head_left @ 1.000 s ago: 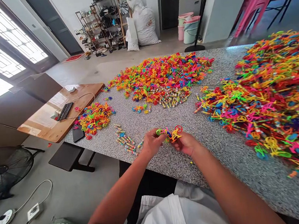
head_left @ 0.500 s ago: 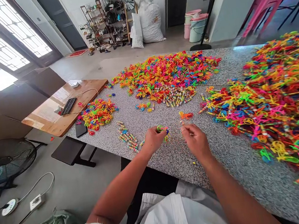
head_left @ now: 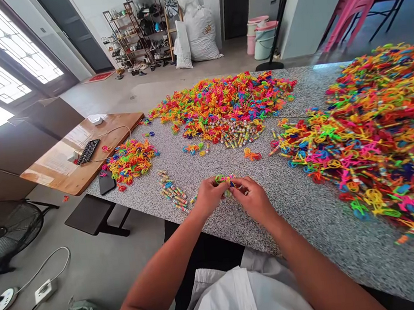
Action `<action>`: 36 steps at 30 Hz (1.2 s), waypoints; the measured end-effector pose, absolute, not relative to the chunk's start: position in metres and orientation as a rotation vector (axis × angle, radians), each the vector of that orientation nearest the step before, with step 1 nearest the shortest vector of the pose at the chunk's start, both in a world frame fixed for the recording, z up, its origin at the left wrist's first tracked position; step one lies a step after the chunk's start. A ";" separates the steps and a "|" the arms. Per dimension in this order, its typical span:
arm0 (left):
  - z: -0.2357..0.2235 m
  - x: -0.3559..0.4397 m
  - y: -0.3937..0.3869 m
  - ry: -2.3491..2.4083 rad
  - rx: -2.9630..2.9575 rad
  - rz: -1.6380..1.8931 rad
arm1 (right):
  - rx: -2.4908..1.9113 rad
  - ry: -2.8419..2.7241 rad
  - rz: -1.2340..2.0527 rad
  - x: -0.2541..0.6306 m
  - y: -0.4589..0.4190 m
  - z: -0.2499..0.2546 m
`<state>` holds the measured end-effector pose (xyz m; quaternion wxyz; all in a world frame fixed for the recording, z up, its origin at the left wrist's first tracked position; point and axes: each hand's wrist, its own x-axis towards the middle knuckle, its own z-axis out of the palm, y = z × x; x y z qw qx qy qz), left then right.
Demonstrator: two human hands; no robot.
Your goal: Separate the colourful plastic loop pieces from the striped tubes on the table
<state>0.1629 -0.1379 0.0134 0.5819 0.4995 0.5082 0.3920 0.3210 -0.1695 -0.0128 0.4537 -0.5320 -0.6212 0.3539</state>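
My left hand (head_left: 210, 195) pinches a small bundle of bright plastic pieces (head_left: 227, 178), with green, pink, blue and yellow showing. Meeting it from the other side, my right hand (head_left: 252, 198) has its thumb and fingers closed at the bundle's right end. The fingertips hide most of what they grip. An orange plastic piece (head_left: 252, 154) lies on the speckled table just beyond my right hand. To the left of my hands is a loose row of short tubes with printed wrappers (head_left: 174, 193).
A large heap of coloured plastic pieces (head_left: 223, 101) lies at the back, with wrapped tubes (head_left: 244, 134) along its front. Another big heap (head_left: 383, 146) covers the right side. A smaller pile (head_left: 131, 160) sits left beside a black phone (head_left: 107, 183). A wooden board (head_left: 80, 148) adjoins the table.
My right hand has moved left from beside the orange piece to the bundle in my left hand. The orange piece now lies apart from it. The whole view has shifted slightly.
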 end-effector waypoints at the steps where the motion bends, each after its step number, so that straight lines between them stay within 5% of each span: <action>1: 0.014 0.163 -0.139 1.182 1.142 0.920 | -1.291 -1.510 0.930 0.322 -0.169 -0.011; 8: 0.018 0.158 -0.138 1.083 0.923 0.903 | -1.276 -1.624 1.059 0.341 -0.166 0.006; 20: 0.025 0.147 -0.137 0.882 0.796 0.896 | -1.153 -1.923 0.613 0.336 -0.170 0.023; 36: 0.020 0.137 -0.135 0.823 0.731 0.706 | -1.102 -1.785 0.645 0.337 -0.171 0.023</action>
